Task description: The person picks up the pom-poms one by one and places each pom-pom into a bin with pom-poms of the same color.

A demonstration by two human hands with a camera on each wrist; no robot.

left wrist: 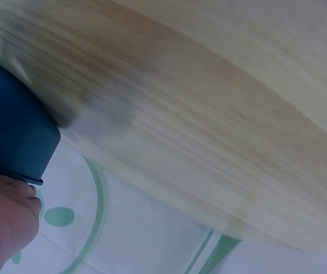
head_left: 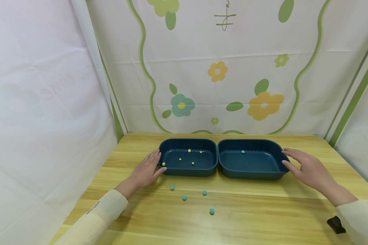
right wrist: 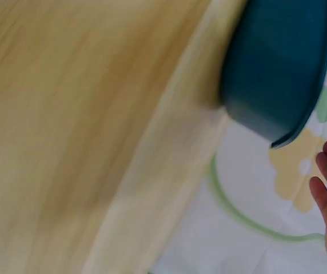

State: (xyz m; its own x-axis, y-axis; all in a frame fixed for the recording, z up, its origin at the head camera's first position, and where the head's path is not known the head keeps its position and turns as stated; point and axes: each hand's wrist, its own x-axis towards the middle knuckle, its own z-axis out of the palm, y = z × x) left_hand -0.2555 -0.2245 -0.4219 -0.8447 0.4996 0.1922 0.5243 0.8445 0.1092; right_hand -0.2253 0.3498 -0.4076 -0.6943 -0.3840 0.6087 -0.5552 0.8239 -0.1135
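Two dark blue bins stand end to end on the wooden table. The left bin (head_left: 190, 173) holds several small pale yellow balls (head_left: 189, 150). One small light blue ball (head_left: 243, 152) lies in the right bin (head_left: 251, 175). My left hand (head_left: 145, 170) touches the left bin's outer end, fingers extended along the rim and thumb near the front corner. At the far end of the right bin, my right hand (head_left: 309, 166) holds its fingers spread and loosely bent; the right wrist view shows a gap between them and the bin (right wrist: 278, 74).
Several small blue balls (head_left: 184, 197) are scattered on the table (head_left: 248, 217) in front of the bins. A flower-printed white curtain (head_left: 196, 78) hangs behind the table, with white fabric (head_left: 43, 102) at the left side. A black strap piece (head_left: 336, 225) shows at the right sleeve.
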